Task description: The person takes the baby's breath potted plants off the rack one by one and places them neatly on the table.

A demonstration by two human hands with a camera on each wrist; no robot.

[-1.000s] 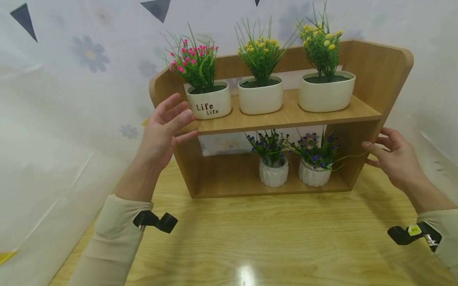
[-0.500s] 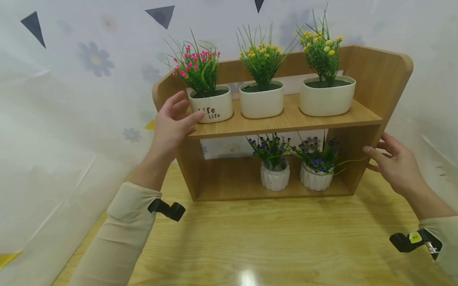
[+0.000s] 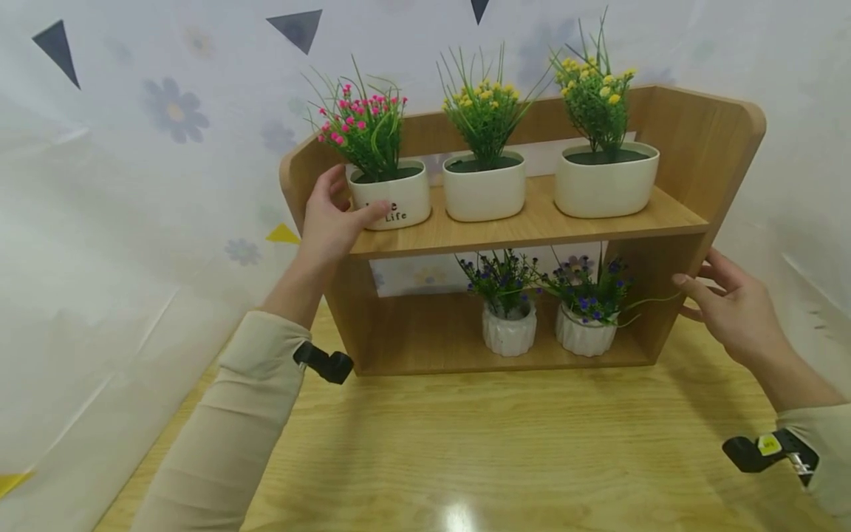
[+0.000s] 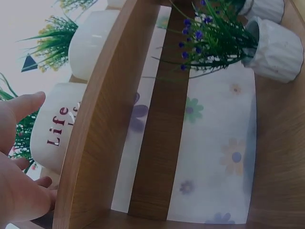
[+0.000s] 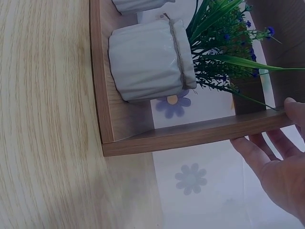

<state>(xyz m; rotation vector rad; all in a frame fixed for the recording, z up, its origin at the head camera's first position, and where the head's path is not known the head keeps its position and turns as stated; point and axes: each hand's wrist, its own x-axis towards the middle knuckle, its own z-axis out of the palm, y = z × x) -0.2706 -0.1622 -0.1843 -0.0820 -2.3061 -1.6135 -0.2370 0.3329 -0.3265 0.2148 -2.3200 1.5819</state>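
Resting under everything nearest me is the wooden tabletop (image 3: 505, 443), with the wooden shelf (image 3: 705, 140) standing on it against the flowered curtain (image 3: 133, 185). My right hand (image 3: 734, 307) is at the shelf's right side panel, fingers (image 5: 257, 155) straight and relaxed, tips at the panel's edge, gripping nothing. On the lower board, two ribbed white pots (image 3: 583, 336) of purple flowers stand side by side, just left of that hand. Farther up, my left hand (image 3: 332, 218) reaches the left end of the upper board; thumb and fingers (image 3: 375, 213) curve around the white "Life" pot (image 3: 399, 199) with pink flowers, touching its front and side. Beyond it along the same board sit the middle white pot (image 3: 484, 193) and the right white pot (image 3: 605, 181), both with yellow flowers.
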